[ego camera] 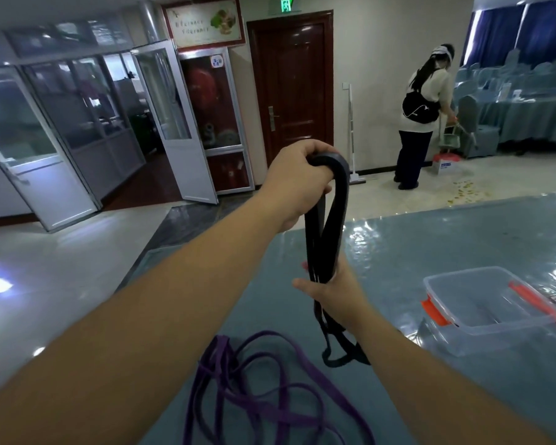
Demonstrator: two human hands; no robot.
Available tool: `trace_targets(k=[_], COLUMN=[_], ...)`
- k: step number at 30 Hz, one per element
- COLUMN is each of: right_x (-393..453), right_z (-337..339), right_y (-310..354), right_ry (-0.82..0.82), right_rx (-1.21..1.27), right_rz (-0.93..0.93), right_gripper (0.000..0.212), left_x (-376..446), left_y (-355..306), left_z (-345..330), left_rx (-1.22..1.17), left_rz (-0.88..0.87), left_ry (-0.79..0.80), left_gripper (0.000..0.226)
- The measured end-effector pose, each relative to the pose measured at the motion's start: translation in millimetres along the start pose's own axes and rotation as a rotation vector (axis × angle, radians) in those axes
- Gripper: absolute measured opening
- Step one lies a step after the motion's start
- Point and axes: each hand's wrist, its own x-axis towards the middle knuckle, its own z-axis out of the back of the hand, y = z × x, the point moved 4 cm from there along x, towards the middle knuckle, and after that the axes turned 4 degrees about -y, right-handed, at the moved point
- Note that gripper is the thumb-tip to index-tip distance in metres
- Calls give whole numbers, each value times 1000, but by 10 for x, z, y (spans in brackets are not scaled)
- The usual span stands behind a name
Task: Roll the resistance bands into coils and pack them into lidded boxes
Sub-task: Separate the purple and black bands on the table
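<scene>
My left hand [297, 178] is raised above the table and grips the top loop of a black resistance band [326, 226]. Lower down, my right hand [333, 289] pinches the same band's strands together, and its loose end hangs down to the tabletop. A tangle of purple resistance bands [254, 387] lies on the blue table near me. To the right stands an open clear plastic box [485, 303] with orange latches; nothing is visible inside it.
The blue table [446, 239] is covered with glossy clear film. Beyond its far edge a person sweeps the floor near a white box. Glass doors stand to the left, a dark wooden door is straight ahead, and covered chairs are at the far right.
</scene>
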Motion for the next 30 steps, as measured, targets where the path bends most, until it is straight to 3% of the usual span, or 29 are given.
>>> trace_targets(k=[2, 5, 11, 14, 20, 24, 27, 30], right_x=[35, 72, -21, -147, -249, -185, -186, -241], right_z=[74, 243, 612, 631, 940, 1221, 1296, 1253], right_y=[-79, -197, -342, -528, -697, -544, -344, -195], right_ry=[-30, 24, 106, 163, -97, -228, -253, -291], right_rx=[-75, -144, -298, -333, -133, 212, 413, 517], right_rz=[-24, -92, -137, -205, -305, -339, -334, -339], right_gripper=[30, 14, 31, 23, 12, 15, 20, 24], left_x=[-5, 23, 38, 32, 20, -216, -457, -764], left_y=[19, 139, 560, 599, 999, 1546, 2058, 2422], left_z=[-35, -27, 43, -31, 64, 92, -25, -244], left_rx=[-38, -85, -143, -165, -184, -299, -273, -167], left_rz=[21, 67, 189, 181, 318, 549, 596, 617], left_ry=[-15, -83, -174, -215, -254, -142, 3, 250], left_gripper=[23, 20, 20, 20, 19, 12, 16, 26])
